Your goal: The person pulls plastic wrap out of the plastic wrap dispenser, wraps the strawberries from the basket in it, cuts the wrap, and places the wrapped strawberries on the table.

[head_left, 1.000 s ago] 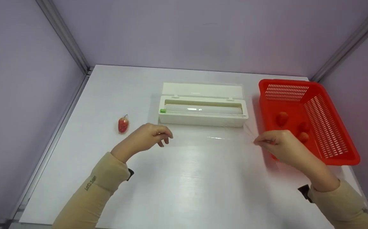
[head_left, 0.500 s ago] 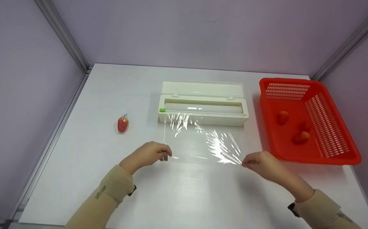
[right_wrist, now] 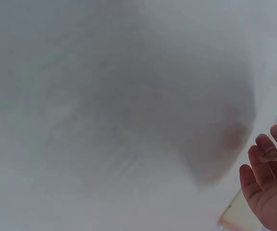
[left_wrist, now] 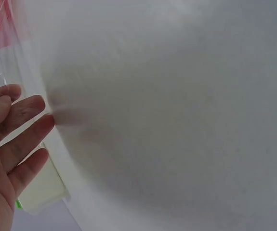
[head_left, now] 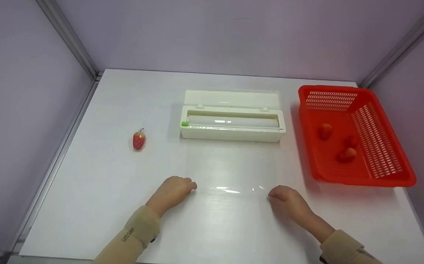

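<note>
A clear sheet of cling film stretches toward me from a white cling film dispenser in the head view, low over the table. My left hand pinches its near left corner between thumb and index finger, the other fingers loosely bent in the left wrist view. At the near right corner, my right hand pinches the film; a wrinkled bit of it shows at the fingertips in the right wrist view. The dispenser's lid stands open behind the film roll, and a green slide cutter sits at its left end.
A red plastic basket on the right holds several red-and-yellow fruits. On the left lies a red-and-yellow fruit with a shiny clear covering. Pale walls enclose the white table at the back and sides.
Both hands have come toward me, drawing the film out of the dispenser; the right hand also moved left from beside the basket. The film has sunk lower toward the table.
</note>
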Available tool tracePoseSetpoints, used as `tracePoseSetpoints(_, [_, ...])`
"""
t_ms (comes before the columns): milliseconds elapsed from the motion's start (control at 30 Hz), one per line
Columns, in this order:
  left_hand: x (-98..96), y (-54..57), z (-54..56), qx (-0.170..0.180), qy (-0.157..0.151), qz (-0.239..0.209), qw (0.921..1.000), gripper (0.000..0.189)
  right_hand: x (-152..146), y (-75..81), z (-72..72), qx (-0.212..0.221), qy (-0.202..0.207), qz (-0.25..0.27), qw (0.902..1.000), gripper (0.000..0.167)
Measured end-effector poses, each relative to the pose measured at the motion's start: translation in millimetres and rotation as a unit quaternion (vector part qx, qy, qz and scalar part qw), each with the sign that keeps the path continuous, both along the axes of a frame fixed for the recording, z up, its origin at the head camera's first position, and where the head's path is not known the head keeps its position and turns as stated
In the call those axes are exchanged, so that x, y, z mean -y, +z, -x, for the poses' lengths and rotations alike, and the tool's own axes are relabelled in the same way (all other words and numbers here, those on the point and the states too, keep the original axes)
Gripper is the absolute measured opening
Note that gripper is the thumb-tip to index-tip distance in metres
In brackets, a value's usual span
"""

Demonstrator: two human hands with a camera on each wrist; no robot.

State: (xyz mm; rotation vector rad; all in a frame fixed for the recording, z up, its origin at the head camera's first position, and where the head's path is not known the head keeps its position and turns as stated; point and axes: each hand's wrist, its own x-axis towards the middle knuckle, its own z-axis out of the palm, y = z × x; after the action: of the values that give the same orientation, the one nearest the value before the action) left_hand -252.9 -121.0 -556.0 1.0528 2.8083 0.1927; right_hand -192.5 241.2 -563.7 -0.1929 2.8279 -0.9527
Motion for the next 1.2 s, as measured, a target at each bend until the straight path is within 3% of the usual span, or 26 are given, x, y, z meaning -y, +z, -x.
tracePoseSetpoints(167, [3.5,-10.1,-8.9,-0.111,-0.056,0.015,0.9921,0.01,3,-10.8,-4.6,-0.031,0.006,-0.05,0.9982,0.012])
tracePoseSetpoints(267, [6.4,-14.3,-14.6,-0.141,-0.064,0.004,0.9879,0.009,3,-13.4,-9.1,-0.062,0.03,-0.079,0.9945,0.014])
tracePoseSetpoints(367, [9.2,-18.1,-19.8,-0.147,-0.058,-0.018,0.9873,0.008,1,-18.1,-14.3,-0.099,0.056,-0.1,0.9884,0.016])
tracePoseSetpoints(467, [12.5,-19.8,-25.5,-0.133,-0.046,-0.032,0.9896,0.009,-2,-23.3,-19.4,-0.135,0.083,-0.121,0.98,0.024])
tracePoseSetpoints(733, [21.7,-18.2,-35.1,-0.049,-0.023,-0.039,0.9977,0.02,-14,-30.2,-30.0,-0.191,0.133,-0.173,0.9568,0.042])
tracePoseSetpoints(867, [26.8,-17.8,-35.6,0.003,-0.006,-0.048,0.9988,0.027,-19,-32.2,-33.5,-0.184,0.136,-0.169,0.9586,0.042])
tracePoseSetpoints(1000, [31.4,-18.1,-36.4,0.054,0.017,-0.063,0.9964,0.032,-23,-32.1,-37.5,-0.134,0.138,-0.164,0.9675,0.043])
tracePoseSetpoints(1100, [33.4,-18.4,-36.6,0.073,0.026,-0.071,0.9944,0.035,-25,-30.2,-38.8,-0.11,0.139,-0.159,0.9713,0.045])
tracePoseSetpoints(1200, [34.5,-17.5,-36.4,0.085,0.029,-0.075,0.9931,0.036,-27,-29.5,-38.6,-0.125,0.146,-0.159,0.9685,0.047])
